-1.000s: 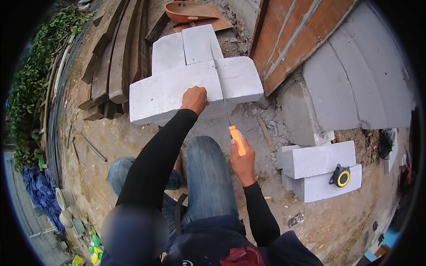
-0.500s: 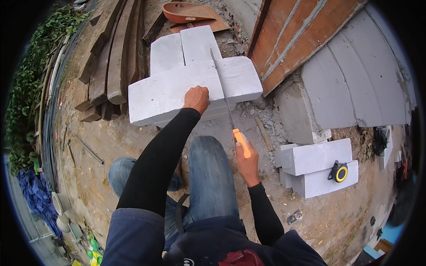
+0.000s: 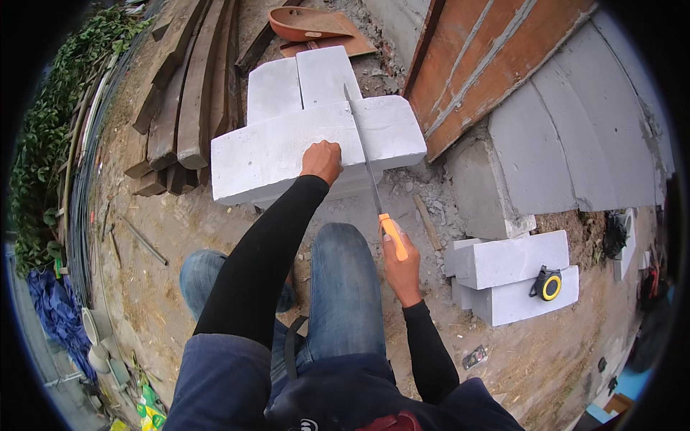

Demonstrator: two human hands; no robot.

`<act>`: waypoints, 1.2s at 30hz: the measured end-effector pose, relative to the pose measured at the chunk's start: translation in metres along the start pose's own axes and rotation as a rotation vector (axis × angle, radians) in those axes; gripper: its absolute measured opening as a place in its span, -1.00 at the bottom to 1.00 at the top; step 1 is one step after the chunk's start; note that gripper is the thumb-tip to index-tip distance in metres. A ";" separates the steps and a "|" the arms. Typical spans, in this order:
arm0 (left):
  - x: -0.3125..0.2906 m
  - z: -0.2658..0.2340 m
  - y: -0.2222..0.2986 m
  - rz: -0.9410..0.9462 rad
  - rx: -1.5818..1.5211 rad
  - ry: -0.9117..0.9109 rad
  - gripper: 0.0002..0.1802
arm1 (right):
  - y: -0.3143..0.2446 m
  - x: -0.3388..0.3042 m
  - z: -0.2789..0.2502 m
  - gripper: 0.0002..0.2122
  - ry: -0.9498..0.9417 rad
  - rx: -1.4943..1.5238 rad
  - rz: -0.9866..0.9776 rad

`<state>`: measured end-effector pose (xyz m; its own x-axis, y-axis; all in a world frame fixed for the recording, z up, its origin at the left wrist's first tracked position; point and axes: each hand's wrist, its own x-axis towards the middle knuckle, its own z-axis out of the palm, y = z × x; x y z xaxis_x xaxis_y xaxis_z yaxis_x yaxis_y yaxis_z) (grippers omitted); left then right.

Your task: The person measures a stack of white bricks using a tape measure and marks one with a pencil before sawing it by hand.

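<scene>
A long white lightweight concrete block (image 3: 266, 154) lies across other white blocks in front of me. My left hand (image 3: 322, 160), fingers curled, presses on its top near the front edge. In my right hand (image 3: 402, 269) is the orange handle of a handsaw (image 3: 374, 188), its thin blade pointing away from me. The blade sits in a narrow gap between the long block and a shorter white piece (image 3: 392, 128) on the right. Whether this gap is a full cut I cannot tell. Two more white blocks (image 3: 329, 75) lie behind the long one.
Dark timber beams (image 3: 194, 93) are stacked at the left. An orange-brown basin (image 3: 309, 23) sits at the back. On the right, a yellow-and-black tape measure (image 3: 550, 285) rests against stacked white blocks (image 3: 512, 260), below a grey block wall (image 3: 575, 136). A wooden stick (image 3: 427, 223) lies nearby.
The saw stays in the gap with its handle shifted very slightly. My left hand keeps its place on the block. The whole view has moved a little.
</scene>
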<state>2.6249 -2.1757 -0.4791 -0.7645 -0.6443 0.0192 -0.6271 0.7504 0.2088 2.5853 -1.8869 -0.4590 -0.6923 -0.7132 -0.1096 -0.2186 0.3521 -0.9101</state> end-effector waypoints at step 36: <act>0.026 0.006 -0.015 0.034 0.058 -0.071 -0.52 | 0.023 -0.086 -0.049 -0.65 -0.072 0.163 0.198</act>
<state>2.6134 -2.2026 -0.4877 -0.7930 -0.6076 -0.0439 -0.6064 0.7805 0.1522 2.6062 -1.7877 -0.4507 -0.6588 -0.6835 -0.3144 0.0339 0.3905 -0.9200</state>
